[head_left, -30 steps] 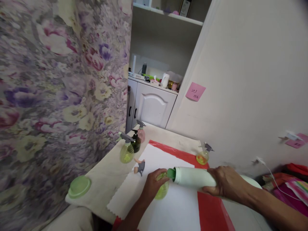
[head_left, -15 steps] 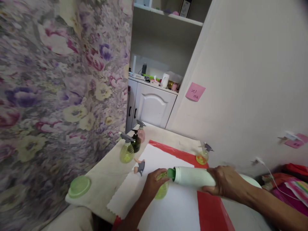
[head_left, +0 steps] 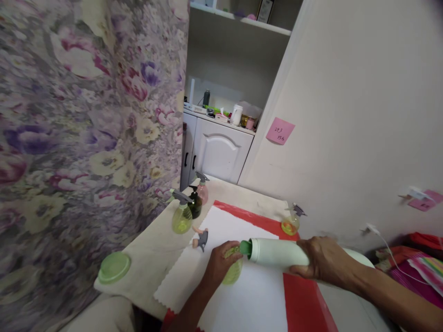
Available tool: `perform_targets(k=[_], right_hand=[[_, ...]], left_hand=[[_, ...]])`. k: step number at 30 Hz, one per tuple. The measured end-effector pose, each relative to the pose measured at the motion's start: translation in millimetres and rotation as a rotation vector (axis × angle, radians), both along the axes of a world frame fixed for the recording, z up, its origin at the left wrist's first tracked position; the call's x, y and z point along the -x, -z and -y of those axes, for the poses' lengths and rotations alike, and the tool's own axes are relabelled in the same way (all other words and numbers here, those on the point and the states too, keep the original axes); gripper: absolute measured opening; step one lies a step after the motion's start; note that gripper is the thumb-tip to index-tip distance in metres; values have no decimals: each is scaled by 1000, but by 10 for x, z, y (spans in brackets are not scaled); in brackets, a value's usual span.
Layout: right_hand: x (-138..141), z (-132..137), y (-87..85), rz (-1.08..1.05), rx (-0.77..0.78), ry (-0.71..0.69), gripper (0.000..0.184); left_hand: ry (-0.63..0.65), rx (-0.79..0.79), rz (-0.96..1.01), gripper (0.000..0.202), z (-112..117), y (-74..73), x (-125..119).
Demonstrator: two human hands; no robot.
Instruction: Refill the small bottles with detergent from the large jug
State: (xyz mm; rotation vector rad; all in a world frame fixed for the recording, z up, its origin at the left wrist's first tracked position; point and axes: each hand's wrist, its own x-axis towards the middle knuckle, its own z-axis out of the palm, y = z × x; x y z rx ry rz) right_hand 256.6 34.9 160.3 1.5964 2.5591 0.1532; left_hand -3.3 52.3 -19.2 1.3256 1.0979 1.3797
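My left hand [head_left: 221, 260] is closed around the neck of a clear yellow-green spray bottle [head_left: 232, 274] without its head, standing on a white sheet [head_left: 256, 304]. In my right hand [head_left: 320, 258] is a long pale green flask [head_left: 277, 252], tipped nearly level. Its green mouth [head_left: 246, 247] meets or almost meets the bottle's opening; whether liquid runs out cannot be made out. A grey and peach spray head [head_left: 200, 239] with a thin tube lies left of my left hand.
Yellow [head_left: 182, 218], dark [head_left: 195, 204] and pink [head_left: 203, 192] bottles stand at the table's back left. Another spray bottle [head_left: 290, 224] is by the wall at right. A green lid [head_left: 115, 267] lies on the left corner. Red material [head_left: 301, 299] shows beneath the sheet.
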Motion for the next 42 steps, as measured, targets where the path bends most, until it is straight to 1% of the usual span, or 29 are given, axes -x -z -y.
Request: perform_targets(k=[6,12,16,21,27,34,37,42], right_hand=[[-16,-11,30,-13,-4,-7,34],[-56,-33,73,3,-50,-51,39],[-57,-39,63,6,-58,-52,42],[-55,-27,45,-3,-51,-76,38],[-19,-11,8,-10,-27,-64,40],[-44,-35,46,5,-41,-75,42],[-41,-23,54,-2,-37,-61,40],[-41,21,80,-68,17,7,35]], left_hand=[[8,-2,-6,20,10,-21,-1],[8,-3,-6,20,2,-15,-7],[10,-2,-10,20,-2,-19,-4],[16,0,-6,20,14,-34,-2],[16,9,1,21,14,-39,-7],[24,3,-4,21,17,-45,0],[17,-1,-3,21,16,-48,1],[6,0,-6,22,15,-27,9]])
